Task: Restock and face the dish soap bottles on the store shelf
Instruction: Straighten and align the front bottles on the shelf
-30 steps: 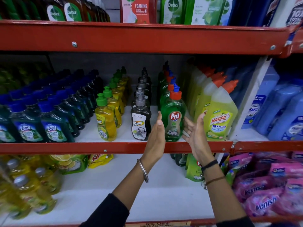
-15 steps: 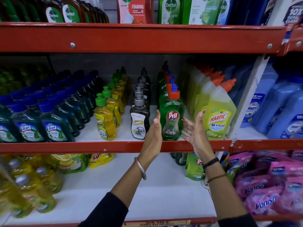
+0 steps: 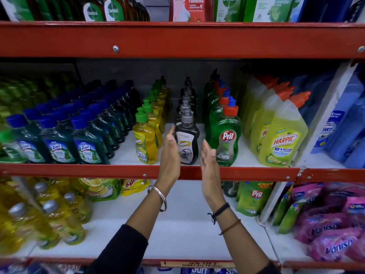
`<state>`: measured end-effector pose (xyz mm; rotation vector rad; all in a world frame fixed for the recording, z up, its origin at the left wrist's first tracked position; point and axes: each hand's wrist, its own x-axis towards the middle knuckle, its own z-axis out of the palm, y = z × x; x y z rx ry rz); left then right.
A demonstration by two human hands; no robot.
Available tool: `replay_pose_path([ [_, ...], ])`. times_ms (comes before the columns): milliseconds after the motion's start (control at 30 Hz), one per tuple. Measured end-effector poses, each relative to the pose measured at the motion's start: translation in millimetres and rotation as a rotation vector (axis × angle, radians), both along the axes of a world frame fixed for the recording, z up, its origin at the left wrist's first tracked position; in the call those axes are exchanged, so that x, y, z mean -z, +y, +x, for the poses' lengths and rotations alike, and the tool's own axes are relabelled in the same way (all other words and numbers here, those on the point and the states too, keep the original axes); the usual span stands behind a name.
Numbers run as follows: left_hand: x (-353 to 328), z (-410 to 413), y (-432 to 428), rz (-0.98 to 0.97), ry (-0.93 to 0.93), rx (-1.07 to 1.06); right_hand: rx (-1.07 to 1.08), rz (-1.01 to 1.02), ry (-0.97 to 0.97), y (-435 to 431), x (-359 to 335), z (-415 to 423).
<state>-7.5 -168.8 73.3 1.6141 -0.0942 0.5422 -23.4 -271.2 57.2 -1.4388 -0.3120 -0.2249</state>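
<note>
On the middle shelf point(image 3: 150, 172) stand rows of dish soap bottles running front to back. A black Super bottle point(image 3: 186, 143) with a grey cap leads its row. To its left stands a yellow Super bottle point(image 3: 145, 144) with a green cap, to its right a green Pril bottle point(image 3: 226, 141) with an orange cap. My left hand point(image 3: 169, 155) is flat and upright just left of the black bottle. Just right of that bottle is my right hand point(image 3: 208, 157), also flat. Both palms face the bottle, fingers straight, holding nothing; whether they touch it I cannot tell.
Dark green Lizol bottles point(image 3: 59, 149) fill the shelf's left side and yellow Harpic bottles point(image 3: 280, 139) stand right of the Pril row. Blue bottles point(image 3: 339, 127) sit past a white divider. The lower shelf holds yellow bottles point(image 3: 49, 220), Pril pouches point(image 3: 254, 196) and pink Vanish packs point(image 3: 331, 230).
Both hands have shifted left from either side of the green Pril bottle to either side of the black Super bottle. The view has moved closer to the shelf.
</note>
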Motion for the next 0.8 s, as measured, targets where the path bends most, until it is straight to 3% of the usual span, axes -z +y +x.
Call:
replay_pose_path([
  [133, -7.0, -3.0, 12.3, 0.013, 0.087, 0.12, -0.008, 0.021, 0.068, 8.7, -10.9, 13.6],
  [333, -4.8, -7.4, 22.9, 0.033, 0.083, 0.153, -0.071, 0.139, 0.114, 7.4, -18.1, 16.2],
  [800, -2.7, -10.9, 28.4, 0.064, 0.098, 0.165, -0.023, 0.145, 0.09, 13.9, -21.5, 13.6],
])
